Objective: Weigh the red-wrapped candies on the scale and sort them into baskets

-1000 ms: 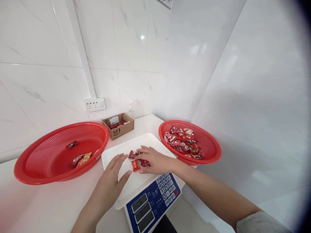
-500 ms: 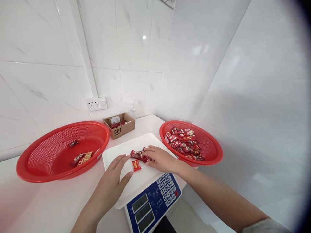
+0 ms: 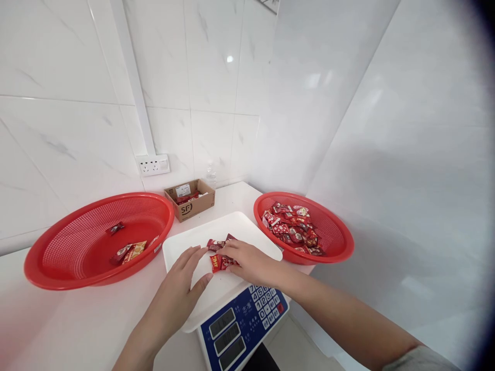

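Wrapped candies (image 3: 225,262) lay in a small loose group on the white pan (image 3: 193,236) of the weighing scale (image 3: 247,309), in the space between the two hands. From the left hand (image 3: 181,281) they lay to the right and a little farther from the person; from the right hand (image 3: 249,261) they lay to the left, and partly under its fingers. So the right hand was the nearer one. The dark red piece (image 3: 215,245), at the far side of the group, had its long axis roughly across the view, and its left end was just beside the left fingertips; whether they touched, I could not tell. The bright red piece (image 3: 215,263) lay closer to the person, to the right of the gap between left fingers and thumb; its axis was hard to judge. The left hand was widely opened, with nothing in it. The right hand was half curled over the candies; whether it had a firm hold of any, I could not tell.
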A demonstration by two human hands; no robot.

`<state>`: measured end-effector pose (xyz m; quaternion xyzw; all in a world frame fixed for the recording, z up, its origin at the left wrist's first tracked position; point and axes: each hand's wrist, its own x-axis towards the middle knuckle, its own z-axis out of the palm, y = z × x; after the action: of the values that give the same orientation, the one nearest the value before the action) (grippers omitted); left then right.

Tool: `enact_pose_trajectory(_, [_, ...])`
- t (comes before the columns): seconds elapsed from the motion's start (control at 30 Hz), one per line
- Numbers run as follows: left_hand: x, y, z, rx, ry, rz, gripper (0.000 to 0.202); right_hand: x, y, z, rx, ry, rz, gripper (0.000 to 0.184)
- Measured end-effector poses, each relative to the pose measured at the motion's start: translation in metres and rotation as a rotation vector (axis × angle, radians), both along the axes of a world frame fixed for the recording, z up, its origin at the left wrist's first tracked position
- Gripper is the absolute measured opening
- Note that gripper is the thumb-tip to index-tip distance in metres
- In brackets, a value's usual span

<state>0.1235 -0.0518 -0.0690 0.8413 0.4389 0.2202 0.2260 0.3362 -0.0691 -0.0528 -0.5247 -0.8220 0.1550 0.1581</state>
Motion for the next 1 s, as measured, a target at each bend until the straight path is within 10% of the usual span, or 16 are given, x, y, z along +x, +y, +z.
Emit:
enact_pose_trajectory(0.17, [0.001, 0.001, 0.001, -0.008, 0.012, 0.005, 0.046, 0.007, 0.012, -0.010, 0.112, -0.114, -0.077, 0.043])
enact_pose_trajectory(0.47, [0.000, 0.001, -0.002, 0.034, 0.000, -0.007, 0.045, 0.004, 0.018, -0.008, -0.132, -0.035, -0.172, 0.063])
enact_pose_trajectory(0.8, [0.000, 0.001, -0.003, 0.021, 0.011, -0.009, 0.045, 0.009, 0.023, -0.003, -0.082, 0.101, 0.157, 0.032])
enact_pose_trajectory(1.0, [0.000, 0.001, 0.001, 0.006, 0.035, 0.025, 0.046, 0.083, 0.030, 0.014, 0.032, 0.093, -0.385, 0.029])
